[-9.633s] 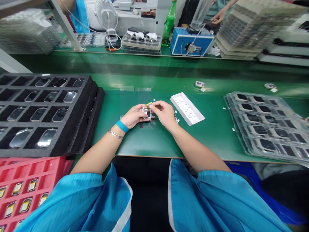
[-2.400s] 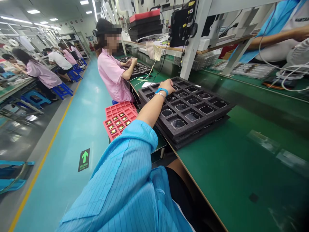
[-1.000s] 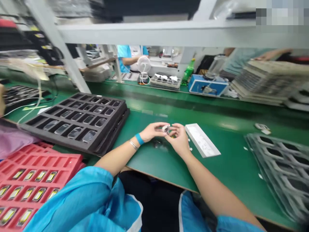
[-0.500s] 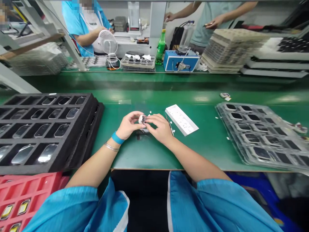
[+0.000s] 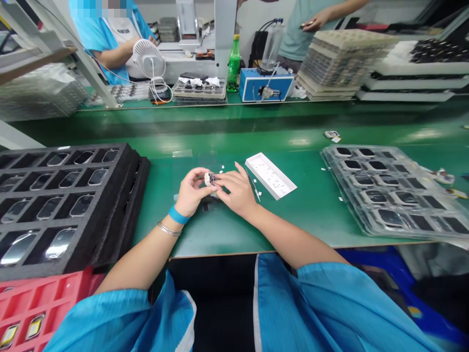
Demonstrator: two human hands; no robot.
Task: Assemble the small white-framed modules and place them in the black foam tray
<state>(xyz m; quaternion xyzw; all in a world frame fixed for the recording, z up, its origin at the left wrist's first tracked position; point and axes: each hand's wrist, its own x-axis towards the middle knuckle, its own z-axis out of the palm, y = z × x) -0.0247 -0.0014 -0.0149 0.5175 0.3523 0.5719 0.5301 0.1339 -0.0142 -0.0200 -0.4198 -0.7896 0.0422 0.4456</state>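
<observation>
Between the thumb and fingers of my left hand [image 5: 192, 191] is a small pale-rimmed smartwatch case [image 5: 209, 179], tilted up so dark inner parts show on its right side. My right hand [image 5: 236, 191] meets it from the right, thumb and index finger closed at its edge and another finger raised. What the right fingertips pinch is too small to make out. Just right of that hand lie thin tweezers [image 5: 253, 187] and a white shallow box [image 5: 270, 176] with tiny dark and pale pieces in it.
A black foam tray stack [image 5: 134, 215] with watch screens stands left, above a red tray [image 5: 69, 298]. Clear plastic trays [image 5: 361, 222] with watch parts lie right. Another watch part [image 5: 331, 134] sits behind them. Across the bench are a fan [image 5: 148, 57], a blue device [image 5: 266, 85] and two people.
The camera view has shifted slightly. My hands still hold the watch case together, now turned a little, and a finger of my right hand has lifted.
</observation>
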